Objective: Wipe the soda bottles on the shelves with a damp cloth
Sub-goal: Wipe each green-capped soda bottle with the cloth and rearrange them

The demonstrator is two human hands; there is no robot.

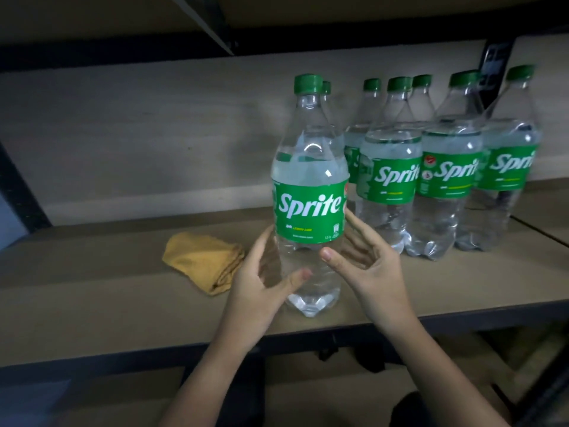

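A clear Sprite bottle (309, 192) with a green label and cap stands near the front edge of the wooden shelf (123, 303). My left hand (261, 291) holds its lower part, thumb across the front and fingers along the left side. My right hand (366, 263) is beside the bottle's lower right with fingers spread and straight, its thumb tip near the front of the bottle. A folded yellow cloth (203, 263) lies on the shelf, left of the bottle, with no hand on it. Several more Sprite bottles (443, 180) stand grouped at the right back.
The shelf's back panel (154, 134) runs behind everything. Another shelf board overhead (92, 16) limits height. A dark metal upright (18, 186) stands at the far left. A lower shelf (308, 396) shows beneath my arms.
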